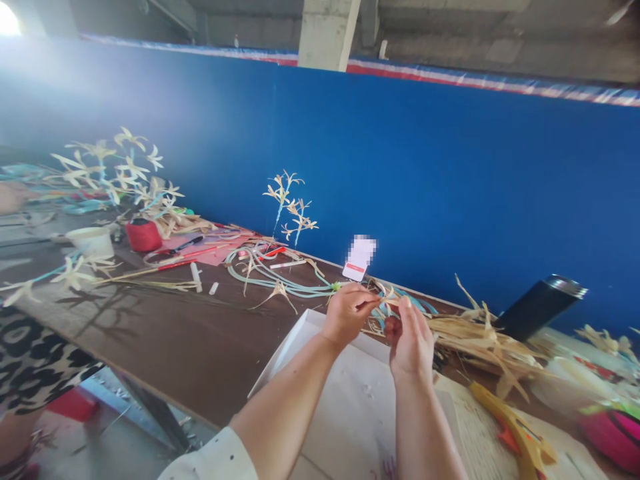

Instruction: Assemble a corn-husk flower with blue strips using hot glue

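Above a shallow white box [350,380], my left hand [350,312] pinches one side of a pale handmade flower [387,304] that looks made of dried husk. On the flower's other side, my right hand [413,337] closes its fingertips around it. Both hands partly cover the flower, and its centre is too small to make out. Just behind the hands lie pale blue cords [295,291] in loose loops. A loose husk flower [280,291] rests on the brown table [200,340] left of the box.
A lit phone [359,259] leans at the back near two upright flower sprigs [281,193]. Dried husks [480,343] and a tilted black flask [540,307] lie right, above a yellow-handled tool [515,427]. Leftward are a white cup [95,243], red thread [143,235] and another person's patterned clothing [40,360].
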A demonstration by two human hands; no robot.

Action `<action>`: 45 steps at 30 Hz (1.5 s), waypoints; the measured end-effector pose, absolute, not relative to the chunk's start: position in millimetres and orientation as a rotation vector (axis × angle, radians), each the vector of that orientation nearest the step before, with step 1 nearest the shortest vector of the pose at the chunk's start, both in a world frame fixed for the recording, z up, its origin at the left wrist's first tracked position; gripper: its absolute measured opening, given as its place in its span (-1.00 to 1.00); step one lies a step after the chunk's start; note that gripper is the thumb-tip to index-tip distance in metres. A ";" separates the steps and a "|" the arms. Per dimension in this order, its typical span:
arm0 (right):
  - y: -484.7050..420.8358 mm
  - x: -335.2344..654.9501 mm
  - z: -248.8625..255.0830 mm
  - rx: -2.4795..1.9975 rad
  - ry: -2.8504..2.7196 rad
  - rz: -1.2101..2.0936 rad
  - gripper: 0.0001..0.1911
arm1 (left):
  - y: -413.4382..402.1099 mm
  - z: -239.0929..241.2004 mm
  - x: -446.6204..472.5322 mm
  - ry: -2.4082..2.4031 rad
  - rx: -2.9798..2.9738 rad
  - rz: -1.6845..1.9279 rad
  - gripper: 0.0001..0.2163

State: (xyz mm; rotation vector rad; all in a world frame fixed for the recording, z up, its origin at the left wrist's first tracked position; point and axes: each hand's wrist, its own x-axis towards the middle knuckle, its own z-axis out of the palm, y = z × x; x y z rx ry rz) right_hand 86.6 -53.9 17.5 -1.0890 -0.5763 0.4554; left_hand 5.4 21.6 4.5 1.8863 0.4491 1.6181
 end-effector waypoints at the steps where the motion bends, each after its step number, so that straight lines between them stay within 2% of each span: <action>1: -53.4 87.5 17.0 -1.098 -0.572 0.463 -0.61 | 21.8 4.5 5.4 0.442 1.891 1.614 -0.86; 8: -51.0 91.0 13.5 -1.089 -0.545 0.490 -0.70 | 22.8 2.8 7.7 0.406 1.869 1.620 -0.87; 24: -49.8 87.6 12.7 -1.098 -0.525 0.576 -0.70 | 23.5 1.3 12.2 0.455 1.556 1.503 -0.92; 37: -52.6 81.3 15.2 -1.034 -0.640 0.585 -0.72 | 20.8 9.8 4.5 0.442 1.509 1.374 -0.81; 40: -54.6 80.0 16.8 -1.063 -0.633 0.555 -0.68 | 20.3 13.2 1.5 0.437 1.508 1.350 -0.81; 45: -56.2 81.5 19.7 -1.060 -0.544 0.491 -0.48 | 20.7 18.0 -3.3 0.430 1.448 1.294 -0.80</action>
